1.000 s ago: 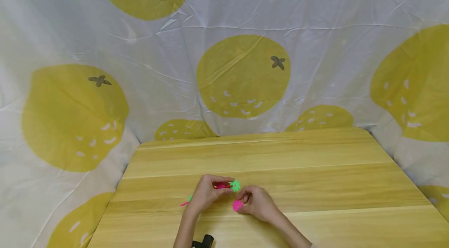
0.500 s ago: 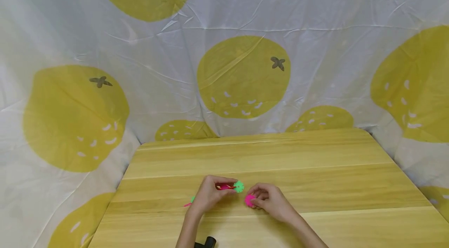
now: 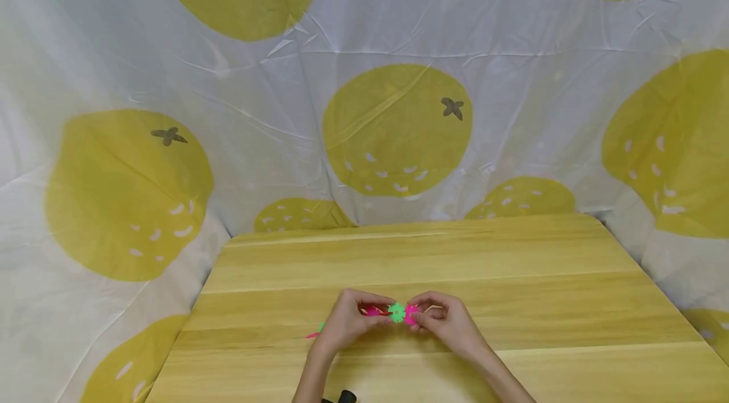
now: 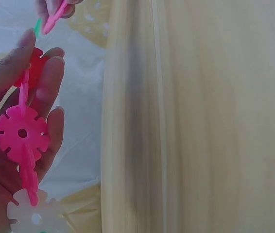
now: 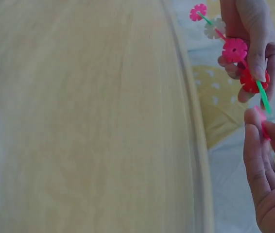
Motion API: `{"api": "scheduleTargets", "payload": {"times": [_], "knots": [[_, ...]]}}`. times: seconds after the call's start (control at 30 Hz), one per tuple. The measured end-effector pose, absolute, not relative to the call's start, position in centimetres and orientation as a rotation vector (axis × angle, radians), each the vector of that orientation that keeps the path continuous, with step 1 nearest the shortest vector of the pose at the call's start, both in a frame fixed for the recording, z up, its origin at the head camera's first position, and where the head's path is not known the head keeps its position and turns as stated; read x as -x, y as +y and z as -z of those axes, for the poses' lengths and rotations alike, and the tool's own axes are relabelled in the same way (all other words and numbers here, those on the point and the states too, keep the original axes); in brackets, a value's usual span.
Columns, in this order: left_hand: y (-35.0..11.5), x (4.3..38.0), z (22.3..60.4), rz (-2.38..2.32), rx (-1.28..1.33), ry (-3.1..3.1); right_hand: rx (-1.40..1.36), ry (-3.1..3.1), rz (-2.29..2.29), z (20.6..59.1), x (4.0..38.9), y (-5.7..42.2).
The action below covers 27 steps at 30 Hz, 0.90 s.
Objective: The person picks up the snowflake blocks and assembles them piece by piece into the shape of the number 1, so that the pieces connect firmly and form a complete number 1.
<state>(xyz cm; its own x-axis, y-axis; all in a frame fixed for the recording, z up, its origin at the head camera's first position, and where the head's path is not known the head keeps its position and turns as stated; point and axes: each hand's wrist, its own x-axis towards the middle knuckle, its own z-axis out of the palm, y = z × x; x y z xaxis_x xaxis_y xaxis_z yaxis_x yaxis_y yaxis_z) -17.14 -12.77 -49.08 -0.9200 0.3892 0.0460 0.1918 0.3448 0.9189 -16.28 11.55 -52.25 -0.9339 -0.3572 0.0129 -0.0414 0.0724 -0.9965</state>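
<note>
My left hand (image 3: 347, 325) grips a chain of slotted plastic snowflake discs, with thumb and fingers around the red disc (image 4: 36, 67). A green disc (image 3: 397, 312) sticks out at the chain's right end. Behind the red one, the left wrist view shows a pink disc (image 4: 23, 130) and a translucent white disc (image 4: 34, 213). Another small pink disc (image 5: 198, 12) ends the chain in the right wrist view. My right hand (image 3: 452, 325) pinches a loose-edged pink disc (image 3: 411, 314) by its rim, against the green disc's right edge. Whether their slots interlock, I cannot tell.
Both hands are above a light wooden table (image 3: 512, 289). A black object (image 3: 346, 396), partly cut off, lies at its near side below the left forearm. A white cloth (image 3: 387, 23) with yellow fruit prints hangs behind the table and along its sides.
The right hand first drew right and turned its pink disc, then brought it up beside the green disc. The left hand and chain have shifted slightly right.
</note>
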Motion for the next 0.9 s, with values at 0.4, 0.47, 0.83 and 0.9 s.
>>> {"api": "scheduleTargets", "payload": {"times": [0.4, 0.47, 0.83, 0.9], "knots": [[-12.3, 17.01, 48.87, -1.687, -0.506, 2.374, 0.492, 2.113, 2.048, 52.14, 16.32, 11.95], [-12.35, 17.02, 48.84, -1.694, -0.503, 2.368, 0.482, 2.112, 2.058, 52.2, 16.34, 11.98], [-12.61, 17.06, 48.64, -1.711, -0.484, 2.346, 0.44, 2.183, 2.095, 52.22, 16.39, 12.07], [-12.65, 17.05, 48.63, -1.71, -0.486, 2.343, 0.471, 2.211, 2.096, 52.29, 16.37, 12.03]]}}
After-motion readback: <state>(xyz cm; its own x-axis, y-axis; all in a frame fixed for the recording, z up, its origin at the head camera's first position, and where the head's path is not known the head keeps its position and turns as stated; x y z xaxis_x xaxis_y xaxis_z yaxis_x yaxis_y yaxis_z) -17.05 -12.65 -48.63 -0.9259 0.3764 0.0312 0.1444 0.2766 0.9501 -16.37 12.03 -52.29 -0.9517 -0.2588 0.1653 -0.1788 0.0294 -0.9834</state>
